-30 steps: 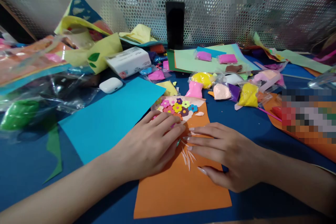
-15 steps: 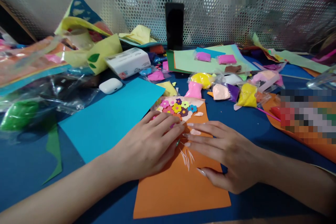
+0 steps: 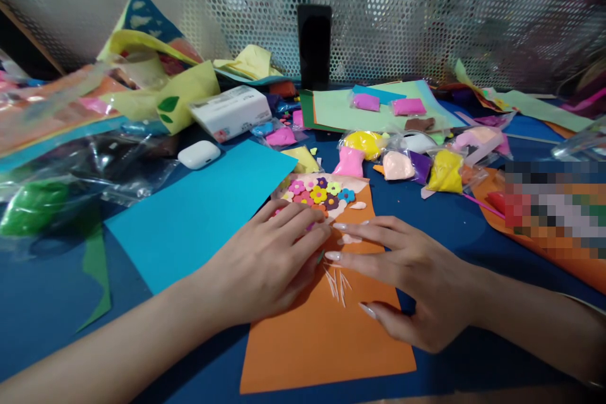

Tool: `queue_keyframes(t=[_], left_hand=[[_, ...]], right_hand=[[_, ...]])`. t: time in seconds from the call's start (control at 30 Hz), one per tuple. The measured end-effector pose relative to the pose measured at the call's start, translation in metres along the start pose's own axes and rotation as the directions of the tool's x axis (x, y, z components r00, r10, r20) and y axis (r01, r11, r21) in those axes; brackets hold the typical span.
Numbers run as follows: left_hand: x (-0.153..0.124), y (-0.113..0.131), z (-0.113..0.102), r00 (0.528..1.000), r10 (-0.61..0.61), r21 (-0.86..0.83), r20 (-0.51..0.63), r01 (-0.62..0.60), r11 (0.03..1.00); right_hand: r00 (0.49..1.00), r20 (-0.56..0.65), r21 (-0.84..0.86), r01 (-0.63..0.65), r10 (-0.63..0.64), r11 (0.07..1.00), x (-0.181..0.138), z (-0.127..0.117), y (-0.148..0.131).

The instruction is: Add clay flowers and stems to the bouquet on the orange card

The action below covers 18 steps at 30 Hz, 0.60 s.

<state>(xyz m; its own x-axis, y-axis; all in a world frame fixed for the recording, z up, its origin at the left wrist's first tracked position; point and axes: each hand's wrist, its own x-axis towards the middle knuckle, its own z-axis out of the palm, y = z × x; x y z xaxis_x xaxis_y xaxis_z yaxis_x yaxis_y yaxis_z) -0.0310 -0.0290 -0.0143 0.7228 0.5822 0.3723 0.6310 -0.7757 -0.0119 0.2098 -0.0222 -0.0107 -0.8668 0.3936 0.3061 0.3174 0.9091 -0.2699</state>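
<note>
An orange sheet [image 3: 331,347] lies in front of me, with a cluster of colourful clay flowers [image 3: 318,194] on pale pink clay at its far end. My left hand [image 3: 279,249] rests over the sheet's left side, its fingers extended across the lower flowers and its thumb tucked low. Opposite it, my right hand [image 3: 407,271] has fingers stretched towards the left fingertips and the thumb spread away. Small pale pink pieces [image 3: 349,239] lie beneath the right fingers. Thin pale strips [image 3: 337,284] fan out between the hands. Whatever is under the left fingertips is hidden.
A blue sheet [image 3: 208,214] lies left, with a white earbud case [image 3: 199,154] at its far edge. Bagged clay, including a yellow packet [image 3: 445,172], is scattered beyond the sheet. A black phone [image 3: 315,44] stands against the perforated metal screen [image 3: 369,31].
My right fingers have shifted slightly, with the fingertips bunching closer by the pale pieces and the thumb moving a little right. My left hand stays almost still.
</note>
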Motion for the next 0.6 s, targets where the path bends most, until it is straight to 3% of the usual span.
queue_keyframes(t=[0.2,0.6], left_hand=[[-0.0002,-0.0003,0.0007,1.000,0.002,0.025,-0.012,-0.001,1.000],[0.0000,0.0002,0.0005,1.000,0.004,0.015,-0.017,-0.004,1.000]], right_hand=[[0.999,-0.028,-0.008,-0.044,0.044,0.999,-0.0011,0.0021,0.0010],[0.999,-0.052,0.008,0.001,0.000,1.000,-0.0010,0.0032,0.0026]])
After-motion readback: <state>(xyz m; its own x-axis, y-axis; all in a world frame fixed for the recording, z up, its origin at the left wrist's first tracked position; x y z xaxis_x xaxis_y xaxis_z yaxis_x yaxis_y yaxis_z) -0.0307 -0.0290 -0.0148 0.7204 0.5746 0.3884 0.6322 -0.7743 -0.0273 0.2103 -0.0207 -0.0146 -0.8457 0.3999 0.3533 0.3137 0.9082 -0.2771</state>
